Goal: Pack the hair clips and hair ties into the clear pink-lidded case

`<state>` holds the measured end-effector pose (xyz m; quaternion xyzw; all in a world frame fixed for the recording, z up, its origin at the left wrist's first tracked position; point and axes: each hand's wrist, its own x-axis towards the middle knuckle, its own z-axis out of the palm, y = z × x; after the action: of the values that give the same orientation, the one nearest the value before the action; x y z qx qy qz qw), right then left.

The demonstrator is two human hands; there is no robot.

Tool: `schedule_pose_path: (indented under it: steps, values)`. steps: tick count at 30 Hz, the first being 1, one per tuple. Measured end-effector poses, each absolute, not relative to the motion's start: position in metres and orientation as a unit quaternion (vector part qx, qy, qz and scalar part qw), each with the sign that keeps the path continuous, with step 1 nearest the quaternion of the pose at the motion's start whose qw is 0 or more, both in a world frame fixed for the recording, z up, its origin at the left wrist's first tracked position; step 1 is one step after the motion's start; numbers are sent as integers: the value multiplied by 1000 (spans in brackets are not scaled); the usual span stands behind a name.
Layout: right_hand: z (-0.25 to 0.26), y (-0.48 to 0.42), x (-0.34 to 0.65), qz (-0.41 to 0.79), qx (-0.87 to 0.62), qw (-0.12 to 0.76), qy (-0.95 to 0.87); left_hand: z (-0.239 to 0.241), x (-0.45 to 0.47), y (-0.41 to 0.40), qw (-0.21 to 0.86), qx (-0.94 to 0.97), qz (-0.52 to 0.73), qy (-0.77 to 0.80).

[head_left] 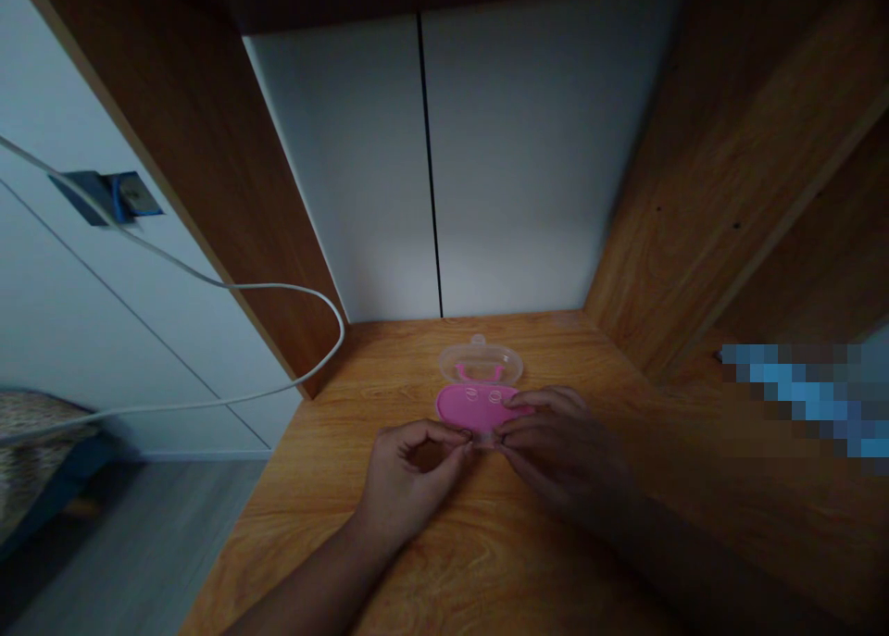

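- The pink case [462,412] lies on the wood-grain worktop [333,511], near its back edge, between the two hands.
- Its clear lid [510,356] stands open on the far side; a pink handle [479,375] shows at the lid.
- Two pale ring shapes [494,396] show on the pink surface.
- The left hand [406,474] is at the near edge, thumb and index tips drawn narrowly together; I cannot tell what, if anything, they hold.
- The right hand [573,446] covers the case's right end, its fingers bent over it; whether they grip anything is hidden.
- Behind the lid rises a white panel [514,173] with a dark vertical seam, between wooden side boards [667,192].
- A white cable [278,286] loops in from the left.
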<state>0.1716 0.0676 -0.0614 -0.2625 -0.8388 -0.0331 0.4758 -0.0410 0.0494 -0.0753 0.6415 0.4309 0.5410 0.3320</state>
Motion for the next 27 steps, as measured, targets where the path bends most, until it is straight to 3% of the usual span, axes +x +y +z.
schedule_pose_path:
  steps: [7, 15, 27]
  values:
    - [-65, 67, 171, -41, -321, 483, -813, -79, -42, 51, 349, 636, 529, 440]
    - [-65, 72, 172, -96, -284, 466, -833, -75, -43, 51, 347, 649, 538, 411]
    - [-58, 67, 171, -63, -263, 472, -839, -70, -43, 49, 362, 644, 530, 416]
